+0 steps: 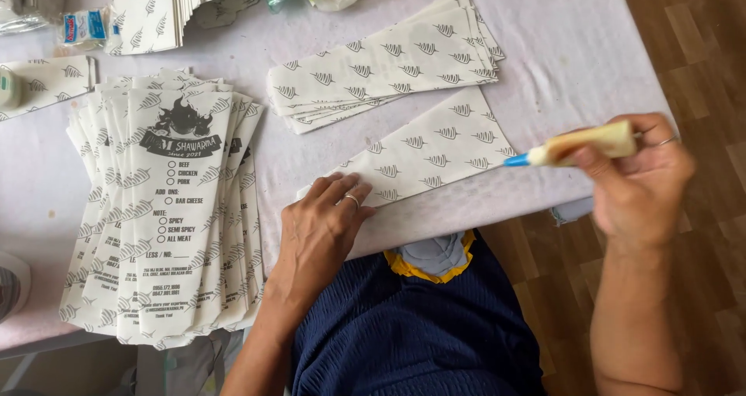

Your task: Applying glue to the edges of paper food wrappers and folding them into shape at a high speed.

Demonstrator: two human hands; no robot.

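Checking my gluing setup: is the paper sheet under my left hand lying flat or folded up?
Flat: the sheet lies spread on the table, left hand pressing its end.

Table (575, 77) under pale cloth, brown wood-plank floor (699, 46) beside it

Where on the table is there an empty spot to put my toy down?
The biggest bare patch of tablecloth lies right of the fanned pile of folded sheets, up to the table's far corner. A narrower strip runs between that pile and the stack of printed bags. The near edge is crowded: the left hand presses a single sheet, the right hand holds a glue tube.
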